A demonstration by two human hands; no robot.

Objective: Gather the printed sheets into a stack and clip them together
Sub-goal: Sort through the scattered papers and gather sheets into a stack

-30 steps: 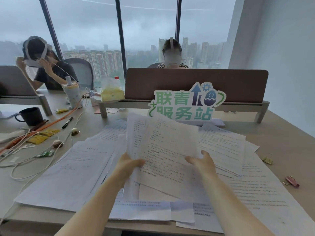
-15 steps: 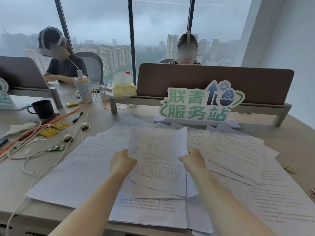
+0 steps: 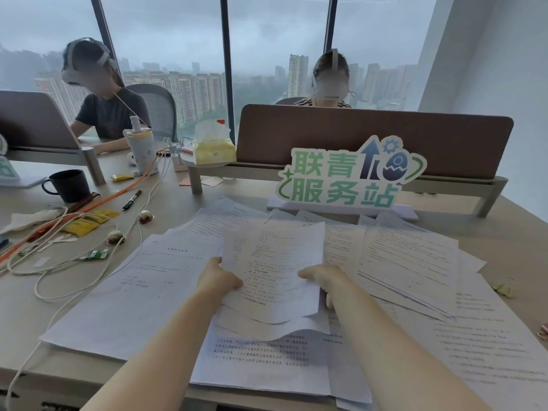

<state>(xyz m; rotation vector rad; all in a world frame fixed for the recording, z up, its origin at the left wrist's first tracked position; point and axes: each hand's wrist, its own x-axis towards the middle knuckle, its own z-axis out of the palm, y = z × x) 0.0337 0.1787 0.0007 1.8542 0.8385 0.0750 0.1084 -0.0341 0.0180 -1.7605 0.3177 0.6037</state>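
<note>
Hands: left hand [image 3: 221,281] and right hand [image 3: 321,277] grip a few sheets [image 3: 272,268].
Left: loose sheets [image 3: 124,292] ungathered; clip [image 3: 504,289] unused.

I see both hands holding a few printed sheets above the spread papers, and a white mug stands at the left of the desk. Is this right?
Not quite: the head view shows the mug at the left is dark, nearly black, not white. The rest holds: the left hand and the right hand hold a few printed white sheets above the spread papers on the light wooden desk.
</note>
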